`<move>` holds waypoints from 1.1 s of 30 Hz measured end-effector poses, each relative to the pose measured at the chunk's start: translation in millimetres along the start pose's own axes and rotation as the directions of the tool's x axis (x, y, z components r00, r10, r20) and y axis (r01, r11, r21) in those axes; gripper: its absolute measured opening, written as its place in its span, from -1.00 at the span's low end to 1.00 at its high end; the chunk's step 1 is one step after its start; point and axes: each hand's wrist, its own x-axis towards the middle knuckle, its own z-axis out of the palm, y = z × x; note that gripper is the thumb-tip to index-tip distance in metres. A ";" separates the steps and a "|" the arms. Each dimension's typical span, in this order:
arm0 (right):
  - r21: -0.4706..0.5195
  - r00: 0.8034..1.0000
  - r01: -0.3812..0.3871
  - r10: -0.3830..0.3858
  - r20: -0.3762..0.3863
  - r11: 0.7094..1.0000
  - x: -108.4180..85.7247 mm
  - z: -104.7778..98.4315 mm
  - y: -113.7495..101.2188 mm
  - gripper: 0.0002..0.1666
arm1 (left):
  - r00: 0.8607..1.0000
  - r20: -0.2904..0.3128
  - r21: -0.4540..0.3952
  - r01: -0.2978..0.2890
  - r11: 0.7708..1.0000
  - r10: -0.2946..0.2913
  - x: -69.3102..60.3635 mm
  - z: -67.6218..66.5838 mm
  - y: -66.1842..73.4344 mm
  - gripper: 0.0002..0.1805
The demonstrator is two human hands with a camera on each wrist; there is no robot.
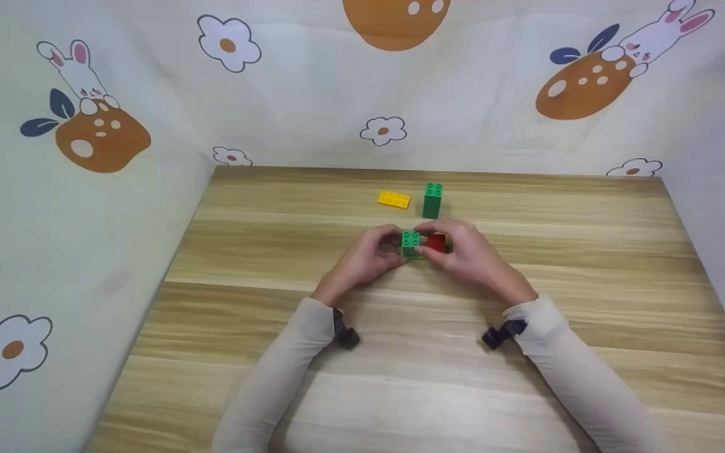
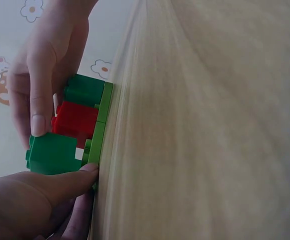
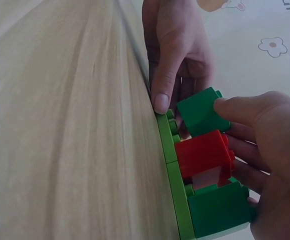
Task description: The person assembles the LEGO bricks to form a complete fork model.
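Note:
My right hand (image 1: pixel 472 258) pinches a green brick (image 1: pixel 410 242) between thumb and fingers. In the right wrist view, that green brick (image 3: pixel 202 111) is tilted, with a gap between it and the plate's studs. My left hand (image 1: pixel 369 255) grips the left end of a low light green plate (image 3: pixel 166 140), thumb on the near side. A red brick (image 2: pixel 77 120) sits mid-row on the light green base, which shows a seam. Beside it, a darker green brick (image 3: pixel 220 210) stands on the right end, hidden by my right hand in the head view.
Behind my hands, a tall green block (image 1: pixel 432 201) stands upright, and a flat yellow plate (image 1: pixel 394 199) lies to its left. The wooden table (image 1: pixel 262 264) meets patterned curtain walls (image 1: pixel 299 94) at the back and left.

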 end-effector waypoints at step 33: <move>-0.104 1.000 -0.026 0.028 0.012 0.994 2.6 2.3 -2.2 -0.57 | 1.000 -0.011 0.024 -0.006 1.000 0.006 -0.4 -0.3 0.2 -0.58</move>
